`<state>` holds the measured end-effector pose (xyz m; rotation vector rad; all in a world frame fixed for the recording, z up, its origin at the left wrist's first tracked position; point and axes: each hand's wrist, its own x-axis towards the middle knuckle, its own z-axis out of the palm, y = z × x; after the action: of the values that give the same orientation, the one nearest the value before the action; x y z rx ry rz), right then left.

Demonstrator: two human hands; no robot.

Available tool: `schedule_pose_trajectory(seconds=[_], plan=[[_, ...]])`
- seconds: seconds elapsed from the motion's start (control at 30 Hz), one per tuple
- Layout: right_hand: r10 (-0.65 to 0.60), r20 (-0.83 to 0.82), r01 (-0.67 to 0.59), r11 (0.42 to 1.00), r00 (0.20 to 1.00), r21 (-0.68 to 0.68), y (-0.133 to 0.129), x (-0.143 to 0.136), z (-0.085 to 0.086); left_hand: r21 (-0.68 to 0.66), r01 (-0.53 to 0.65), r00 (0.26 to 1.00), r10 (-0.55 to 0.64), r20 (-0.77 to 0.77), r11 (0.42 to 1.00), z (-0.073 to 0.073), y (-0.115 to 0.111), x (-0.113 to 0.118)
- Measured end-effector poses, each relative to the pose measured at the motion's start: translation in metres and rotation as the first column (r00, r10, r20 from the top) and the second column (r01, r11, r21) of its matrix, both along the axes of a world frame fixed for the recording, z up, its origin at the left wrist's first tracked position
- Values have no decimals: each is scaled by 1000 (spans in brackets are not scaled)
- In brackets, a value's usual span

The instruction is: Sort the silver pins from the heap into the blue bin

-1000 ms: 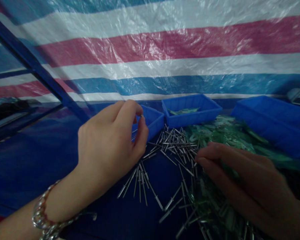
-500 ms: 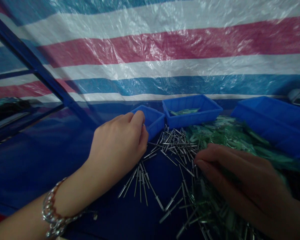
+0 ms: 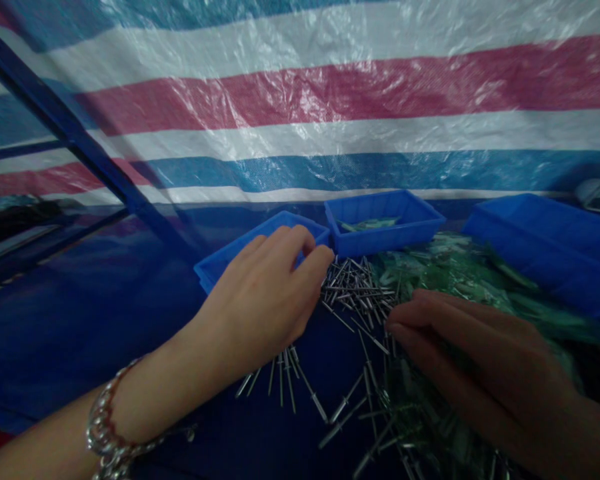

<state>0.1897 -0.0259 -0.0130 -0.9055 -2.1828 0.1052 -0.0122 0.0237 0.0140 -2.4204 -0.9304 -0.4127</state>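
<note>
Three blue trays (image 3: pixel 387 230) sit across the middle and right of the frame under a striped plastic sheet (image 3: pixel 330 100) that fills the whole top, with a heap of green plastic bits (image 3: pixel 460 273) spreading right of center. Left hand (image 3: pixel 265 297), center frame, has fingers curled over the rivet pile (image 3: pixel 357 290) by the nearest tray, can't tell if it's pinching one. Right hand (image 3: pixel 485 360), lower right, lies flat and loose on the green bits.
</note>
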Motion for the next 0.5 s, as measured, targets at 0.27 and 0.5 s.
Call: schedule_pose_trajectory(seconds=[0.27, 0.5], plan=[[-3, -1, 3, 1000, 1000, -15, 2, -1, 2, -238, 214, 972, -231, -43, 947, -9, -11, 0], [4, -8, -4, 1000, 1000, -20, 1, -2, 1, -364, 223, 965, -258, -48, 904, -10, -11, 4]])
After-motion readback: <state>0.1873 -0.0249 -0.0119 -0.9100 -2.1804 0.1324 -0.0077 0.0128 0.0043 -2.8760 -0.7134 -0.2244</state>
